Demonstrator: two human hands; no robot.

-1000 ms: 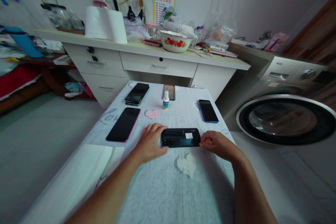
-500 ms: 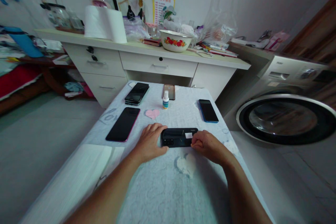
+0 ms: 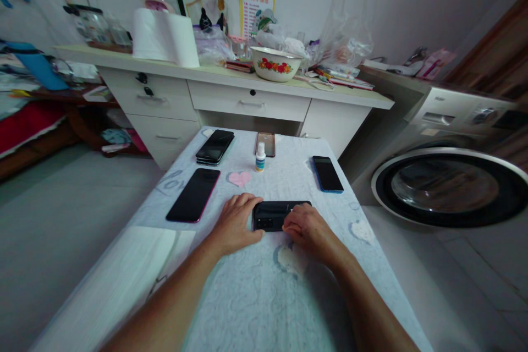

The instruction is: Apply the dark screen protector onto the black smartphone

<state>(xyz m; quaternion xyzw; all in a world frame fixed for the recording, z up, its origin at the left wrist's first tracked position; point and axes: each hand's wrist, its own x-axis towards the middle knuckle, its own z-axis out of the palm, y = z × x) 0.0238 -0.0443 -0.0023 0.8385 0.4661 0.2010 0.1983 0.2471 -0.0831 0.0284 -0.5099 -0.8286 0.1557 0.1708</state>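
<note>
A dark smartphone (image 3: pixel 270 212) lies crosswise on the cloth-covered table, back side up, its camera block toward the left end. My left hand (image 3: pixel 237 220) grips that left end, thumb at the near edge and fingers at the far edge. Over the right half of the back, my right hand (image 3: pixel 307 231) has its fingers bunched together and pressed down. Whatever those fingers pinch is hidden, and they cover part of the phone. Beyond the phone stands a small white spray bottle (image 3: pixel 260 158) with a blue label, upright.
A phone with a pink edge (image 3: pixel 193 195) and a stack of phones (image 3: pixel 215 146) lie left. A blue-edged phone (image 3: pixel 328 174) lies right, a phone case (image 3: pixel 266 144) at the back. A desk (image 3: pixel 247 104) stands behind, a washing machine (image 3: pixel 454 176) at the right.
My right hand has slid left along the phone's back, from its right end toward the middle. The white patch seen there earlier is now covered. My left hand has stayed put.
</note>
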